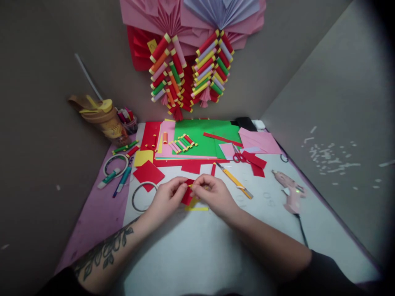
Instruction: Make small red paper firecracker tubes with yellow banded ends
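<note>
Over the middle of the mat, my left hand (169,192) and my right hand (216,195) meet fingertip to fingertip. Both are closed in a pinch on a small yellow paper strip (190,186), mostly hidden by the fingers. Right beneath lies a piece of red paper (187,198); whether the fingers touch it I cannot tell. A loose yellow strip (197,209) is on the mat just below the hands. Beyond my right hand are a short red paper roll (213,169) and a yellow utility knife (236,181). A roll of tape (133,197) lies beside my left hand.
Red paper squares (148,172), several small paper rolls (183,144) and green sheets (200,125) lie farther back. Red scissors (239,156) rest at right, with a pink glue gun (290,191) and its cord nearby. A cup (106,119) stands at left; paper firecracker garlands (211,65) hang behind.
</note>
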Demonstrator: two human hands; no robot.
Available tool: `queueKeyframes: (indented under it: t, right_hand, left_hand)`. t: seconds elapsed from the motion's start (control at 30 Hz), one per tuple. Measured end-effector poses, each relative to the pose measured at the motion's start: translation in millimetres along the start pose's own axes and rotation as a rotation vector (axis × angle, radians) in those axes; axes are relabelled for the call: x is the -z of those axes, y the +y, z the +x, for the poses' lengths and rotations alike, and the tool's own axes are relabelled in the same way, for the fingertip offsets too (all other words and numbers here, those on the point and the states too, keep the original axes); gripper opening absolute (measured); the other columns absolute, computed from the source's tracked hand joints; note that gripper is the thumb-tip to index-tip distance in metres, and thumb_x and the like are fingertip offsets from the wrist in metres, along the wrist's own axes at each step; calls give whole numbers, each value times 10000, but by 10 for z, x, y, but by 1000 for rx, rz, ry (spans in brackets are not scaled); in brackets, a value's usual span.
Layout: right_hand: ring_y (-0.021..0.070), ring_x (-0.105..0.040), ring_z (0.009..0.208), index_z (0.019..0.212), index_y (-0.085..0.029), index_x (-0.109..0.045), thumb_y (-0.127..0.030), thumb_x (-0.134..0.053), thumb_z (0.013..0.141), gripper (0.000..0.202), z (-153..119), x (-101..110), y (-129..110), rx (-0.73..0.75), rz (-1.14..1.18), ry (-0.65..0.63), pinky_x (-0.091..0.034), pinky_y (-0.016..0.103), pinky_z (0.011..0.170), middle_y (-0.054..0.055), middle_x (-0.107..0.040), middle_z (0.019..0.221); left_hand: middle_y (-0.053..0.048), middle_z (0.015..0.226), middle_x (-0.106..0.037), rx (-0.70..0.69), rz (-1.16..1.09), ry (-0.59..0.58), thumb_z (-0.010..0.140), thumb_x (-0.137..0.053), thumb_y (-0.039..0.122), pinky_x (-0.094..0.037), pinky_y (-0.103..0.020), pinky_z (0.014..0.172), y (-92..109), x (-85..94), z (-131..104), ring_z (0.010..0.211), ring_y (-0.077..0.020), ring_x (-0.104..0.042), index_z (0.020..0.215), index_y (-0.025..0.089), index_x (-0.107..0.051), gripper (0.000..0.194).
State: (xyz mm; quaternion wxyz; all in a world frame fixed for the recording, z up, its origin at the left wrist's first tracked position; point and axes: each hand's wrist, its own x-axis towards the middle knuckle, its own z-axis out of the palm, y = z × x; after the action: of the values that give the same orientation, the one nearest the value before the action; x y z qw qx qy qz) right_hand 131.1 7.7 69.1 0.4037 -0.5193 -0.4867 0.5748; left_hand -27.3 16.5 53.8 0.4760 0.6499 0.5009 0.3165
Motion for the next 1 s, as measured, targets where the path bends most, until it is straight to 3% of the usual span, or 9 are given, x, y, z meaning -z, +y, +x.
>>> queueKeyframes:
  t: [0.17,0.37,0.57,0.7,1.0]
  right_hand:
    - [100,-490,506,626,-185,-497,-291,-584,726,169,12,18,3,-19,-87,20,-391,221,512,-25,-561,555]
    - [81,-400,462,622,-193,-470,-303,-577,729,187,33,21,22,-2,-124,45,-331,208,474,-58,-475,513]
    - [91,-391,519,589,-187,-465,-300,-579,700,196,50,19,24,42,-193,60,-321,215,499,-52,-444,547]
    - [102,-409,555,583,-186,-466,-289,-573,695,186,62,22,37,69,-221,59,-327,221,521,-45,-454,564]
    - [103,-399,569,576,-187,-453,-287,-577,690,196,73,52,33,57,-236,41,-313,225,533,-50,-435,568]
  left_hand:
    - [-9,701,-616,34,-30,8,827,-483,328,-410,-211,591,52,3,9,657,-124,-539,752,153,-604,226]
    - [14,649,-585,147,-201,-25,770,-501,261,-351,-197,493,61,-5,5,534,-100,-479,973,148,-597,252]
    - [-4,716,-583,205,-312,-58,786,-531,318,-376,-202,545,63,-45,-5,597,-99,-502,920,133,-565,231]
    - [29,622,-530,228,-348,-121,823,-505,380,-342,-195,503,40,-83,-48,531,-88,-457,912,151,-536,247]
    - [35,631,-516,214,-368,-127,834,-500,401,-341,-196,511,52,-102,-98,547,-90,-453,926,166,-524,253]
